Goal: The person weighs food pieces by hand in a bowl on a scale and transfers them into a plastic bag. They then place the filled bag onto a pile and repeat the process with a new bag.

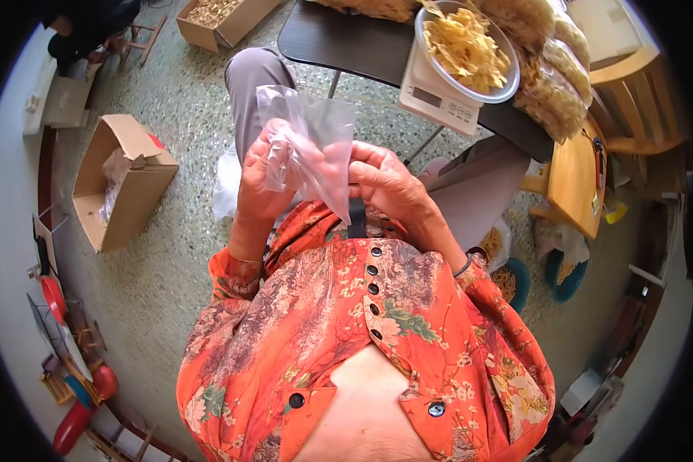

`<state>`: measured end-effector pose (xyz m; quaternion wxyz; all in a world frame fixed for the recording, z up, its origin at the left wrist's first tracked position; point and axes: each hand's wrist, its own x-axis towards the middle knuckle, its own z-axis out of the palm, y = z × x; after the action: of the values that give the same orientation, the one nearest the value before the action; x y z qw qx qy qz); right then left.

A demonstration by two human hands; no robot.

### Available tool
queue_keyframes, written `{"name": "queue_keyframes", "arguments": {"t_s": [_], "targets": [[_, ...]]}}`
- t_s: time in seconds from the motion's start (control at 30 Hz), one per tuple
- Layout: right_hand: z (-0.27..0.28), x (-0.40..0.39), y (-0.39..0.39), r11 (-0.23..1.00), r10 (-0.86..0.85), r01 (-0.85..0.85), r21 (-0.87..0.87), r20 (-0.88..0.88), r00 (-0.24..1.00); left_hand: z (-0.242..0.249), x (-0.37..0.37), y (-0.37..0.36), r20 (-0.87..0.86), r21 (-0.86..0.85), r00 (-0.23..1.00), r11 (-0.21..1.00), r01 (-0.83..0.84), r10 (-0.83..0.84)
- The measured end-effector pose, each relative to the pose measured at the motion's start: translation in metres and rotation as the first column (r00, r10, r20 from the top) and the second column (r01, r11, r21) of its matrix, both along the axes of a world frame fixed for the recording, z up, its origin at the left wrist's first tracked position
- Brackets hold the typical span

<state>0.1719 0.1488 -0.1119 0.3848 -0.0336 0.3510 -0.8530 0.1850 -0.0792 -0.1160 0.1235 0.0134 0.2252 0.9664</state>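
Cardboard, brown: one open box (142,196) on the speckled floor (162,285), nine o'clock from the wearer's hands, crumpled clear film (115,177) inside
Cardboard, second: shallow carton (235,31) at eleven o'clock, holding small brown pieces (212,11)
White plastic (225,185): one crumpled sheet or bag, I cannot tell which, on the floor just beyond the left wrist, nine o'clock
Left hand (260,173): raised above the lap, fingers curled and grasping gathered film
Clear plastic bag (335,127): one, held up between both hands at the clock's centre, loose upper part pointing to twelve; fingers show through the film, and whose they are I cannot tell
Right hand (389,185): thumb and forefinger pinching the bag's side at three o'clock, wrist coming up from five
Dark table (339,37): one, from twelve round to three o'clock
White kitchen scale (443,108): on the table at two o'clock, its reading too small to make out
Bowl (513,79): resting on the scale, heaped with yellow dried pieces (466,46)
Teal basin (522,286): on the floor at four o'clock, with orange-brown strips
Filled clear sacks (558,85): piled beside the bowl, between two and three o'clock
Second teal basin (568,289): also at four o'clock, just beside the first
Wooden chair (639,144): slatted, nearly three o'clock, far right
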Motion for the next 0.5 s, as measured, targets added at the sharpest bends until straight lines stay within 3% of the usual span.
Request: {"name": "queue_keyframes", "arguments": {"t_s": [0.07,0.1,0.2,0.23,0.3,0.33,0.4,0.47,0.5], "targets": [[0.005,0.007,0.008,0.994,-0.107,0.107,0.002,0.048,0.993,-0.004,-0.008,-0.001,-0.11,-0.062,0.989,0.994,0.089,-0.095],[0.006,0.008,0.017,0.989,-0.148,0.147,0.027,0.061,0.987,-0.003,-0.011,0.0,-0.116,0.036,0.981,0.986,0.162,-0.157],[0.008,0.015,0.036,0.964,-0.264,0.258,0.069,0.088,0.961,-0.014,-0.017,0.005,-0.09,-0.002,0.979,0.983,0.183,-0.183],[0.009,0.016,0.043,0.946,-0.289,0.283,0.157,0.02,0.957,-0.011,-0.018,0.008,-0.093,-0.005,0.977,0.982,0.19,-0.19],[0.013,0.019,0.022,0.867,-0.319,0.338,0.365,-0.113,0.941,-0.01,-0.014,-0.012,0.095,0.019,0.974,0.978,0.207,-0.208],[0.013,0.02,0.022,0.865,-0.326,0.344,0.364,-0.112,0.939,-0.013,-0.015,-0.013,0.096,0.017,0.972,0.977,0.214,-0.215],[0.011,0.022,0.022,0.726,-0.328,0.447,0.523,-0.308,0.893,-0.016,-0.019,-0.016,0.082,-0.167,0.953,0.939,0.301,-0.291],[0.0,0.023,0.025,0.709,-0.36,0.489,0.509,-0.335,0.871,-0.014,-0.02,-0.014,0.063,-0.157,0.95,0.937,0.311,-0.305],[-0.003,0.023,0.027,0.691,-0.387,0.527,0.495,-0.363,0.848,-0.013,-0.021,-0.014,0.137,-0.286,0.954,0.912,0.295,-0.266]]}}
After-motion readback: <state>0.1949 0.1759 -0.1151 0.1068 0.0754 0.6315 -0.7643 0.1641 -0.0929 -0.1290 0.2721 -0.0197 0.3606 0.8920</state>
